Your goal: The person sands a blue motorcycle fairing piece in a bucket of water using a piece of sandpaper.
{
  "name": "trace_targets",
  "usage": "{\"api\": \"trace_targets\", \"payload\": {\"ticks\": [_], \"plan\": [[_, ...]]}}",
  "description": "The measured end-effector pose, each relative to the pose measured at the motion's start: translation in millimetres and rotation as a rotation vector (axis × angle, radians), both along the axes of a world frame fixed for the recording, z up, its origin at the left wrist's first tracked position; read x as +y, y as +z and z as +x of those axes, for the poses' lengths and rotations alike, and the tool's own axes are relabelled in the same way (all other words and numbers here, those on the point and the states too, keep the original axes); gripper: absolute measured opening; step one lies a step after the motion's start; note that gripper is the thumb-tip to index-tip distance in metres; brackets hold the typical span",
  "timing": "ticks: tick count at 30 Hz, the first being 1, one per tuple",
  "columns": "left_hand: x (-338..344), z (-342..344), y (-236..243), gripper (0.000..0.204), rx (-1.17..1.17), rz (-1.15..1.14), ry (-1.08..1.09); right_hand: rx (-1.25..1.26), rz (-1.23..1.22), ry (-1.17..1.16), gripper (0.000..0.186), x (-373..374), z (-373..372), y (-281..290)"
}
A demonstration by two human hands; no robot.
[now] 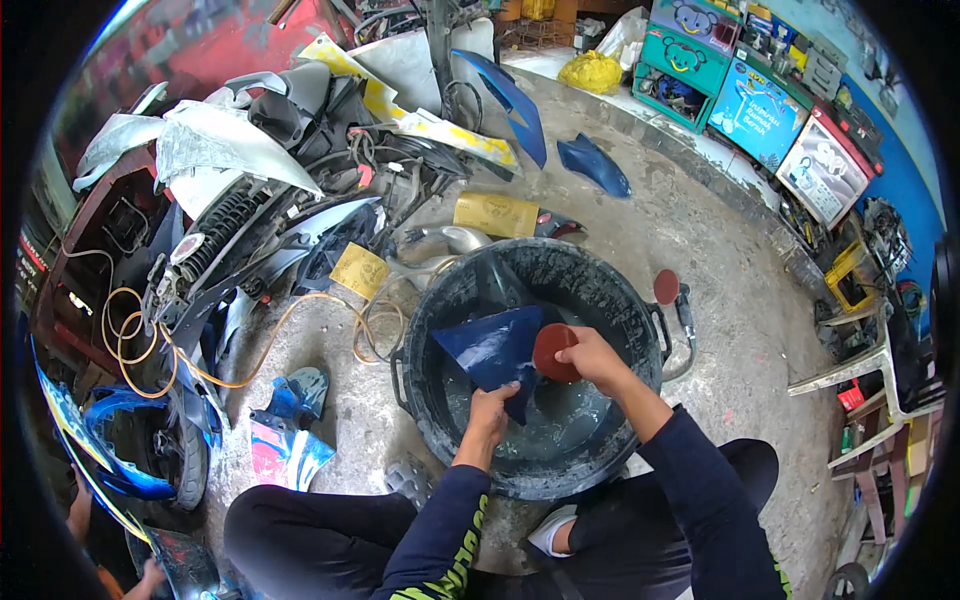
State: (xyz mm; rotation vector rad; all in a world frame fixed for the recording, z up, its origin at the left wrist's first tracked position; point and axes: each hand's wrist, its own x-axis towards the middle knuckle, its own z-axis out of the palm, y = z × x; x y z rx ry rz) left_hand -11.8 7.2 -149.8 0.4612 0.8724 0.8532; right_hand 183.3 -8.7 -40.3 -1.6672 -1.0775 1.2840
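Concrete workshop floor (730, 420) bears a black tub (600, 290), over which we pinch a blue bodywork panel (490, 350) in our left hand (486, 415), panel widening upward from that grip, our right hand (597, 360) clasping a round red pad (550, 352) at its right edge.
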Motion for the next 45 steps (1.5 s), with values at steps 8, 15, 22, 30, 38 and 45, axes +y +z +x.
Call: {"api": "trace_targets", "payload": {"ticks": [8,15,22,30,38,45], "plan": [[19.2,-10.5,33.1,0.029,-0.072,-0.091,-0.074,-0.765,-0.001,0.324,0.034,23.1,-0.5,30.2],[32.7,-27.5,39.9,0.031,-0.02,-0.126,-0.209,-0.858,-0.408,0.407,0.035,-26.1,13.9,-115.0],[29.0,-13.5,41.1,0.029,-0.023,-0.134,-0.17,-0.385,-0.63,-0.133,0.035,-32.8,17.3,-177.8],[34.1,-14.8,74.0,0.018,0.163,-0.013,-0.042,-0.807,0.629,0.287,0.049,-11.4,-21.4,25.9],[40.7,-29.3,116.2,0.022,0.098,-0.03,0.087,-0.974,0.66,0.325,0.05,2.2,-31.0,28.6],[34.1,-39.6,125.2,0.024,0.102,-0.037,0.045,-1.019,0.676,0.437,0.056,-2.0,-26.4,41.7]]}}
